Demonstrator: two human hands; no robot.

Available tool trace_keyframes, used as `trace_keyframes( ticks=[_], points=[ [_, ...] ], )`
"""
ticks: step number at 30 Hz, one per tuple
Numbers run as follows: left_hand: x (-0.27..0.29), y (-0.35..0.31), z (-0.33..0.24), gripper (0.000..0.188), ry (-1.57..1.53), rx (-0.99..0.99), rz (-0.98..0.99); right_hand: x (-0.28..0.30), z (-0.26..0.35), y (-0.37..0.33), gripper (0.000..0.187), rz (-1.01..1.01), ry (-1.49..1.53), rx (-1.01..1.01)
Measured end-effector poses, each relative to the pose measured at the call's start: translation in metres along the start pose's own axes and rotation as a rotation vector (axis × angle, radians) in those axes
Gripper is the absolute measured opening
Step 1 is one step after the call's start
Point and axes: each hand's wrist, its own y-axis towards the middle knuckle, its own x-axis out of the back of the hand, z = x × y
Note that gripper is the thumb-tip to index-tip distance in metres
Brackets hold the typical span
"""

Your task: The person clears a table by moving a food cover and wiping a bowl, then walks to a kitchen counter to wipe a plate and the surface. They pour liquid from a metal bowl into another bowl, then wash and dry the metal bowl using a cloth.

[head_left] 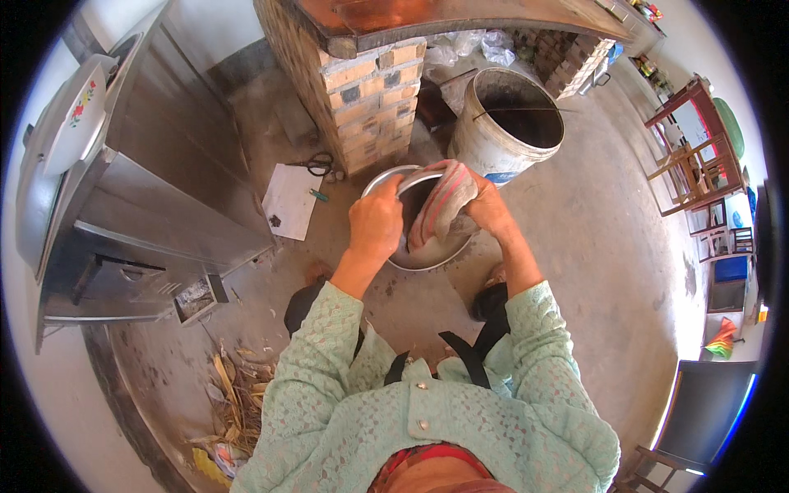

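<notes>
Low in front of me is a round metal basin point(427, 267) with cloudy liquid in it. My left hand point(376, 220) is closed on the pale metal rim point(417, 176) of a round vessel tilted over the basin; its lower part is hidden. A grey cloth with red stripes point(444, 204) drapes over that rim and hangs down inside. My right hand point(488, 207) grips the cloth at the rim's right side, fingers partly hidden behind it.
A tall white bucket point(478, 135) with a thin stick across its mouth stands just beyond the basin. Left of it rises a brick pillar point(374, 107) under a wooden top. Scissors point(319, 163) and a white sheet point(288, 201) lie near a metal stove point(164, 197); dry husks point(234, 394) lie lower left.
</notes>
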Motion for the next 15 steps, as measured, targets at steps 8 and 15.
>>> trace_keyframes(
  ticks=[8,15],
  points=[
    [0.011,0.010,0.001,0.028,-0.325,0.266,-0.340,-0.055,-0.032,-0.010,0.029,-0.430,0.806,-0.277],
    [-0.012,0.008,-0.004,0.031,-0.517,0.336,-0.386,-0.080,-0.027,-0.011,0.029,-0.644,1.170,-0.273]
  ],
)
